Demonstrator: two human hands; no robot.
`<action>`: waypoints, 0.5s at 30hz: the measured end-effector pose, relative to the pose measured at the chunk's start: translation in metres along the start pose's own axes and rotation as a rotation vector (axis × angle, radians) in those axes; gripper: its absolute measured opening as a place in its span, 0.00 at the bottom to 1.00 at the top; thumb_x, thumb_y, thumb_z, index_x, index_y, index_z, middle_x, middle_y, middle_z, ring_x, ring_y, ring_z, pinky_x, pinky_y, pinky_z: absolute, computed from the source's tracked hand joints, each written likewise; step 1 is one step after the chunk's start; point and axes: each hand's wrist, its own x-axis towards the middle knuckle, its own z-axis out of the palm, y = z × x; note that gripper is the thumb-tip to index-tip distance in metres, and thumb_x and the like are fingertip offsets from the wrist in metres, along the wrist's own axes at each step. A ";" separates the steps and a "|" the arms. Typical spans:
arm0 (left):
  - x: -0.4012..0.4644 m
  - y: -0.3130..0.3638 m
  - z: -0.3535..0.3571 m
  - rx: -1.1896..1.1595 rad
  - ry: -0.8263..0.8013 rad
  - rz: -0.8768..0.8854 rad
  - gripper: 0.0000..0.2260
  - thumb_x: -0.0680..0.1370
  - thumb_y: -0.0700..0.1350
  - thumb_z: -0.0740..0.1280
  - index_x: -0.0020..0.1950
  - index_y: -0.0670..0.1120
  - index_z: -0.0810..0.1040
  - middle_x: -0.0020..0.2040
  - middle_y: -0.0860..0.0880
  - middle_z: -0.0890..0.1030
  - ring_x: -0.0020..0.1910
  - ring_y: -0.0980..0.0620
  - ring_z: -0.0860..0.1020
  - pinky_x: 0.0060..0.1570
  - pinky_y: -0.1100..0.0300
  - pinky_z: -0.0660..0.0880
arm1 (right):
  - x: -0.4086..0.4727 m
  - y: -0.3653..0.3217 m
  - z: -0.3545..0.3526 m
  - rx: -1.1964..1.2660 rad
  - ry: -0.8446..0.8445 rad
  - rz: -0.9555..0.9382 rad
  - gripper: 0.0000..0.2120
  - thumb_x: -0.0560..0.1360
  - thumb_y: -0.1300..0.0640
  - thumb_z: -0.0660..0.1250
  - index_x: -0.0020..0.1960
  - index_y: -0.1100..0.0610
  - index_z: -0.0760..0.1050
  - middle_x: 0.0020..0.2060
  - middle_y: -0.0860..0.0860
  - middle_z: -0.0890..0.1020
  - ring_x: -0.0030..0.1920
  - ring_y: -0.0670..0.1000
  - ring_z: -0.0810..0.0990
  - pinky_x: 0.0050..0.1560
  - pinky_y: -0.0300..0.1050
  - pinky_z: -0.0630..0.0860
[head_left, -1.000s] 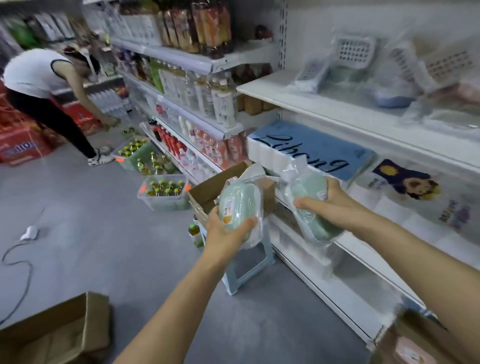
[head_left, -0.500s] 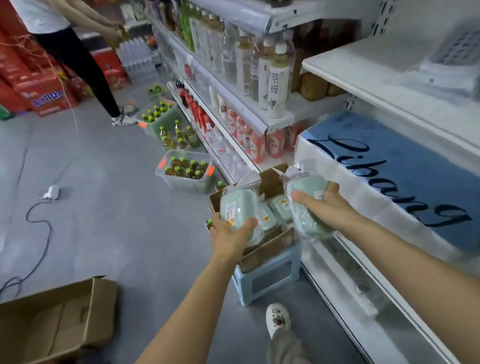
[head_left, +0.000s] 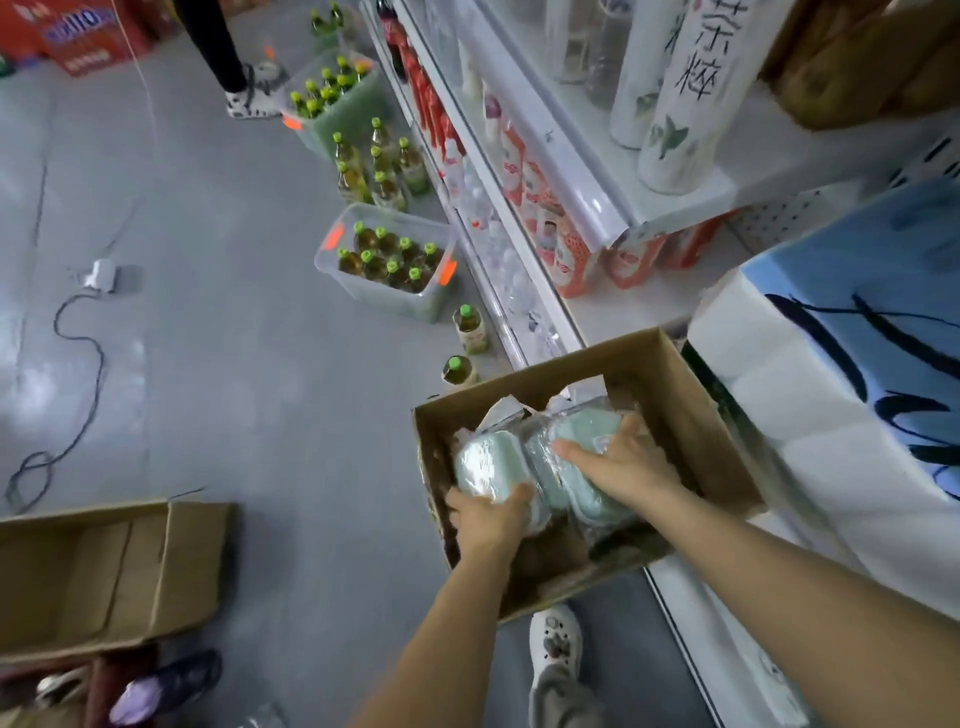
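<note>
An open cardboard box stands beside the shelving and holds mint-green items wrapped in clear plastic. My left hand grips one wrapped green item at the box's left side, down inside the box. My right hand lies over a second wrapped green item in the middle of the box, thumb along its left edge and fingers curled on its far side. Other wrapped items lie beneath, partly hidden by my hands.
White shelving with bottles runs along the right. A blue-and-white pack sits on the shelf by the box. Bins of green-capped bottles and loose bottles stand on the grey floor. Another open box lies left. Another person's leg is at the top.
Both hands have come down from in front of the shelf into the cardboard box, each still holding its green item. The view has tilted downward.
</note>
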 end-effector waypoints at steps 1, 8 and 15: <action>0.008 -0.001 0.005 0.026 0.014 -0.001 0.48 0.71 0.57 0.74 0.78 0.46 0.45 0.75 0.42 0.60 0.71 0.39 0.66 0.69 0.44 0.66 | 0.012 -0.003 0.008 -0.027 -0.005 -0.013 0.56 0.64 0.23 0.61 0.76 0.57 0.46 0.72 0.59 0.65 0.71 0.61 0.66 0.67 0.55 0.67; 0.040 -0.017 0.036 0.346 -0.073 -0.042 0.45 0.77 0.52 0.68 0.79 0.52 0.36 0.76 0.42 0.48 0.73 0.37 0.59 0.71 0.44 0.61 | 0.055 0.001 0.047 -0.162 -0.150 -0.107 0.48 0.75 0.42 0.66 0.78 0.56 0.35 0.76 0.61 0.55 0.73 0.63 0.61 0.70 0.56 0.63; 0.046 0.000 0.019 0.569 -0.140 -0.001 0.38 0.79 0.50 0.66 0.79 0.49 0.44 0.75 0.41 0.51 0.72 0.37 0.62 0.71 0.47 0.65 | 0.050 0.002 0.037 -0.194 -0.115 -0.143 0.42 0.76 0.45 0.65 0.78 0.55 0.42 0.73 0.61 0.60 0.70 0.62 0.65 0.64 0.55 0.70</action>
